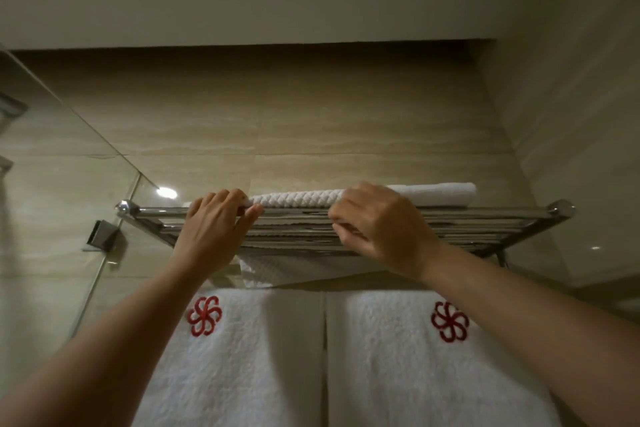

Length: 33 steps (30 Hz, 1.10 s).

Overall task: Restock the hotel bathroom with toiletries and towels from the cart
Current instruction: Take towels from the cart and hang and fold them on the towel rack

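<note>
Back: beige tiled wall (311, 121). Below: two white fluffy hanging towels with red flower marks (242, 357), side by side, thin gap between. Close on left: clear glass shower panel (52, 218). Close on right: plain side wall (571, 97). Out from wall sticks shiny metal bar rack (485, 218). On rack, near front edge, lies white bumpy folded towel (298, 198); lots of room above. Grip of left hand (214, 222) pinches towel's left end. Grip of right hand (381, 222) curls over towel's front edge.
</note>
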Each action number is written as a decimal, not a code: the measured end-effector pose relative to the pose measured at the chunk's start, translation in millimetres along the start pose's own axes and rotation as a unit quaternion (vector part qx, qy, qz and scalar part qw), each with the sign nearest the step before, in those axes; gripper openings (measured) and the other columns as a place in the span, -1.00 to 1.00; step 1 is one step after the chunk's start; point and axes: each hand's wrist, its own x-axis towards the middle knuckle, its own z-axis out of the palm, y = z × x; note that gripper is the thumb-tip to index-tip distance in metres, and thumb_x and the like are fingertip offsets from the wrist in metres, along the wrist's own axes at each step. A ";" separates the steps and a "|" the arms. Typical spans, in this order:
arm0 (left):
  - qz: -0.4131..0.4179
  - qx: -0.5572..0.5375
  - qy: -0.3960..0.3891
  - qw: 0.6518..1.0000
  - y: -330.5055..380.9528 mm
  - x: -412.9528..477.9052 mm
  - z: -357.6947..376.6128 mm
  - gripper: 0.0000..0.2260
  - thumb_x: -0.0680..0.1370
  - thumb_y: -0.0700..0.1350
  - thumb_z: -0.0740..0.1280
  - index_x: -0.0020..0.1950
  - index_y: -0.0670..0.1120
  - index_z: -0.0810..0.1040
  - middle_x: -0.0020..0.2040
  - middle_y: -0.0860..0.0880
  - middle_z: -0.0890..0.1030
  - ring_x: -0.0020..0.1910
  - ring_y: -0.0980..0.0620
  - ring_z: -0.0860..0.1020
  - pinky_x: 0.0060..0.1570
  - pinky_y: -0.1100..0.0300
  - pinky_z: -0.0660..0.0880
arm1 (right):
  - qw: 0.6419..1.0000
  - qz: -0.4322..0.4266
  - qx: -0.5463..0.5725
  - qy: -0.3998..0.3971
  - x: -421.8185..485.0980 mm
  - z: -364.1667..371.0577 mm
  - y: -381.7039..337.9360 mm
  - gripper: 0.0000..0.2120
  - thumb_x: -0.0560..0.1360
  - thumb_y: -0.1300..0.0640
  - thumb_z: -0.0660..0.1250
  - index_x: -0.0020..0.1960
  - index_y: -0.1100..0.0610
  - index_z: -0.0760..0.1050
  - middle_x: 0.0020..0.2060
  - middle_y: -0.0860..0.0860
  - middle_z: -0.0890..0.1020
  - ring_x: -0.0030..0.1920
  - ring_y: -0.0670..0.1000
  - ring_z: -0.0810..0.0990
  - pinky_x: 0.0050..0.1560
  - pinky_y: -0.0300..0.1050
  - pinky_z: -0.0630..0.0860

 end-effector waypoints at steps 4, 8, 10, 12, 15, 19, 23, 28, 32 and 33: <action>-0.039 -0.042 0.021 0.998 1.8 0.7 0.8 -0.73 0.57 0.08 0.15 -0.03 -0.09 0.49 -0.12 -0.01 0.51 -0.11 0.06 0.40 -0.02 0.16 0.20 | 0.966 0.173 -0.090 -0.172 0.7 -11.5 18.7 -0.57 0.52 -0.12 0.17 0.29 0.09 0.38 0.21 0.06 0.50 0.21 0.09 0.43 0.17 -0.02 0.31; -0.073 -0.087 0.021 0.993 10.1 4.6 -4.9 -0.81 0.57 -0.01 0.21 -0.09 -0.10 0.52 -0.21 0.03 0.49 -0.17 0.01 0.45 -0.03 0.08 0.32 | 0.912 0.294 -0.063 -0.278 -11.7 -22.2 42.1 -0.64 0.55 -0.26 -0.02 -0.09 -0.02 0.37 -0.11 -0.04 0.56 0.04 0.07 0.53 0.28 0.13 0.19; -0.092 -0.115 0.023 0.989 15.7 7.2 -9.1 -0.82 0.57 -0.07 0.23 -0.15 -0.12 0.53 -0.28 0.02 0.50 -0.22 -0.04 0.50 -0.05 0.03 0.42 | 0.905 0.316 -0.007 -0.286 -11.7 -23.3 48.9 -0.68 0.57 -0.23 -0.01 -0.18 -0.05 0.32 -0.18 -0.07 0.50 0.01 0.07 0.53 0.30 0.18 0.16; -0.095 -0.115 0.045 0.988 21.9 7.9 -10.6 -0.82 0.57 -0.13 0.24 -0.18 -0.14 0.55 -0.29 -0.03 0.54 -0.22 -0.09 0.52 -0.05 0.02 0.43 | 0.905 0.317 0.004 -0.283 -12.2 -22.6 51.7 -0.69 0.57 -0.21 0.00 -0.19 -0.04 0.31 -0.19 -0.06 0.49 0.00 0.07 0.53 0.28 0.15 0.17; -0.077 -0.084 0.104 0.988 31.8 4.5 -13.9 -0.86 0.55 -0.20 0.27 -0.17 -0.18 0.57 -0.23 -0.12 0.60 -0.15 -0.12 0.53 -0.05 0.10 0.25 | 0.918 0.319 0.010 -0.236 -23.5 -19.6 56.7 -0.70 0.58 -0.18 0.03 -0.21 -0.05 0.32 -0.28 -0.09 0.47 -0.08 0.06 0.53 0.23 0.05 0.18; -0.040 -0.033 0.146 0.988 40.5 -5.4 -16.7 -0.90 0.53 -0.19 0.31 -0.08 -0.19 0.60 -0.13 -0.15 0.64 -0.05 -0.14 0.55 -0.01 0.12 0.22 | 0.941 0.307 0.019 -0.143 -41.9 -16.1 54.3 -0.72 0.57 -0.13 0.10 -0.28 -0.07 0.31 -0.40 -0.16 0.38 -0.26 -0.03 0.40 0.19 0.03 0.23; -0.051 -0.008 0.116 0.992 53.8 -21.2 -18.6 -0.75 0.59 -0.08 0.17 0.09 -0.19 0.55 0.03 -0.18 0.61 0.09 -0.17 0.53 0.13 -0.04 0.31 | 0.941 0.310 -0.007 -0.134 -43.5 -15.4 47.3 -0.71 0.58 -0.11 0.10 0.05 0.03 0.51 -0.11 -0.08 0.58 -0.02 0.04 0.52 0.15 -0.03 0.21; -0.095 0.076 -0.022 0.992 71.7 -33.4 -15.2 -0.54 0.62 0.09 -0.06 0.51 0.00 0.06 0.51 -0.07 0.14 0.50 -0.07 0.05 0.44 -0.07 -0.02 | 0.940 0.303 -0.023 -0.155 -52.2 -18.5 38.8 -0.64 0.60 -0.03 0.06 0.36 -0.01 0.33 0.24 -0.05 0.50 0.23 0.02 0.40 0.26 -0.05 0.17; -0.066 0.078 -0.052 0.993 92.9 -29.5 -17.0 -0.49 0.59 0.15 -0.14 0.49 0.08 -0.23 0.54 0.00 -0.15 0.51 0.01 -0.16 0.47 -0.04 -0.17 | 0.936 0.307 -0.019 -0.170 -48.7 -28.6 32.5 -0.61 0.62 0.01 0.03 0.43 0.00 0.26 0.32 -0.06 0.45 0.30 0.01 0.36 0.31 -0.07 0.17; -0.048 0.073 -0.057 0.995 101.4 -29.4 -19.7 -0.49 0.59 0.16 -0.14 0.49 0.08 -0.24 0.54 0.01 -0.17 0.51 0.03 -0.17 0.47 -0.03 -0.19 | 0.936 0.306 -0.019 -0.174 -46.9 -32.7 29.6 -0.61 0.62 0.00 0.04 0.43 0.01 0.26 0.31 -0.05 0.45 0.30 0.01 0.35 0.30 -0.07 0.19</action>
